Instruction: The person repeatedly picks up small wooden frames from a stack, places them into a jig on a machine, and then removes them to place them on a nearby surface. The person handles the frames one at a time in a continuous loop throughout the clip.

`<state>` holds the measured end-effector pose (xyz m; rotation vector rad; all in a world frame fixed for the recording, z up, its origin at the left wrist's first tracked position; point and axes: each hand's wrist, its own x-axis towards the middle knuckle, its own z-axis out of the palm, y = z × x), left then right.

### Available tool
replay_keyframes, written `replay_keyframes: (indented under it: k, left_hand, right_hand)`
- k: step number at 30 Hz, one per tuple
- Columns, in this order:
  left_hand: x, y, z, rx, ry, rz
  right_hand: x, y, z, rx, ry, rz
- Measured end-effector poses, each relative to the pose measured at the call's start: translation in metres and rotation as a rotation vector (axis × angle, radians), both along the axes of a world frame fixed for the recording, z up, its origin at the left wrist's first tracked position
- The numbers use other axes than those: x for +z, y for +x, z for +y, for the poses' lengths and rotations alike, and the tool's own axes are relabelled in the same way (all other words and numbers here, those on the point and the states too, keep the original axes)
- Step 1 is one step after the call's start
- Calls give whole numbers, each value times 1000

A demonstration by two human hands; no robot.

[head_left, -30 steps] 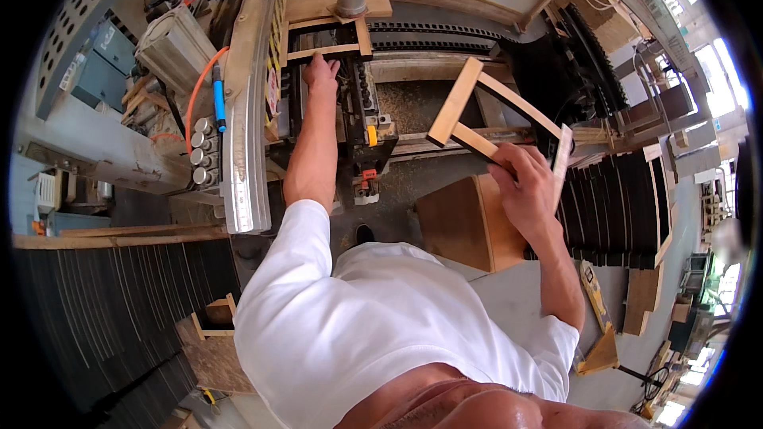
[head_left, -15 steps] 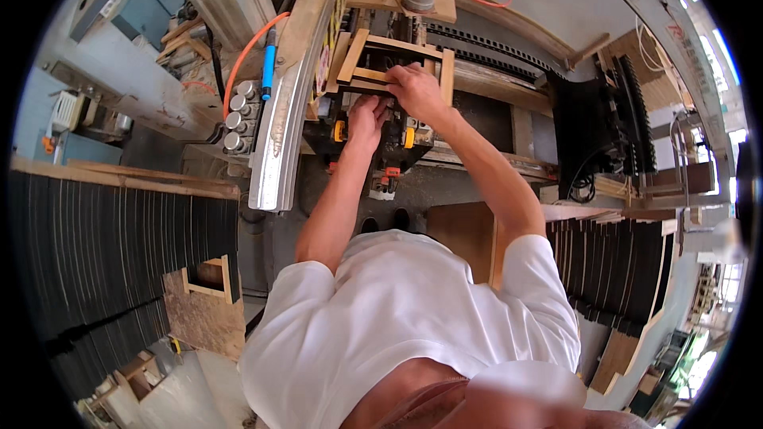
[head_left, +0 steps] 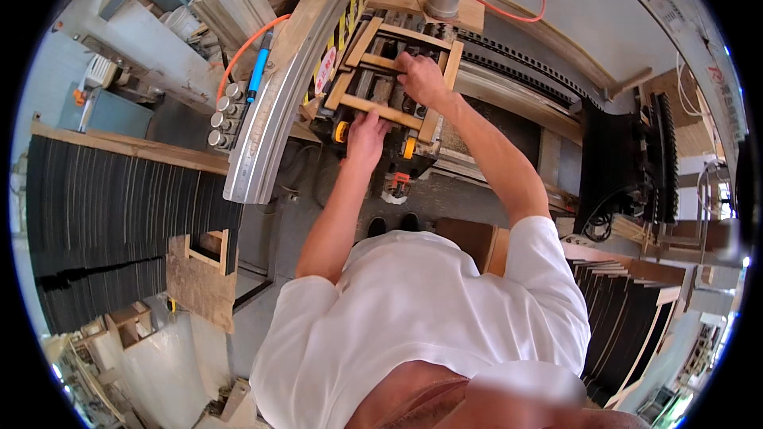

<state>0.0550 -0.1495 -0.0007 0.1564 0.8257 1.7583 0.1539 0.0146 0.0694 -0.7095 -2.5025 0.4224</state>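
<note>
A frame of pale wooden strips [head_left: 454,66] lies on the machine bed in front of me, with a far rail, a middle rail and a near rail. My left hand [head_left: 368,140] is closed on the near rail [head_left: 397,117] from below, its thumb side hidden by the wood. Farther in, my right hand [head_left: 425,81] reaches over the frame, fingers bent down onto the middle rail [head_left: 381,62]. Its fingertips are partly hidden. Two yellow knobs [head_left: 409,148] sit just below the near rail, one toward each side.
A metal guide beam [head_left: 274,123] runs along the left, beside silver round knobs [head_left: 222,121] and a blue air gun [head_left: 258,75]. Tall stacks of dark panels [head_left: 119,214] stand at left and right. A black cable chain [head_left: 664,159] hangs at the right.
A near rail now spans the frame's front, with my left hand at it. My right hand stays on the middle rail. The whole view has shifted slightly.
</note>
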Motion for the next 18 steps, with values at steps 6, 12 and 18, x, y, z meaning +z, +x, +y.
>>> replay_keyframes:
  k: [6,12,18]
  left_hand:
    - [16,30,-104,47,-47,17]
    - [28,55,-176,98,-94,42]
    - [30,54,-208,123,-167,79]
  right_hand:
    - [-28,-25,59,-28,27,-51]
    - [-25,-40,59,6,-37,-84]
    - [-19,-46,68,-54,-23,-69]
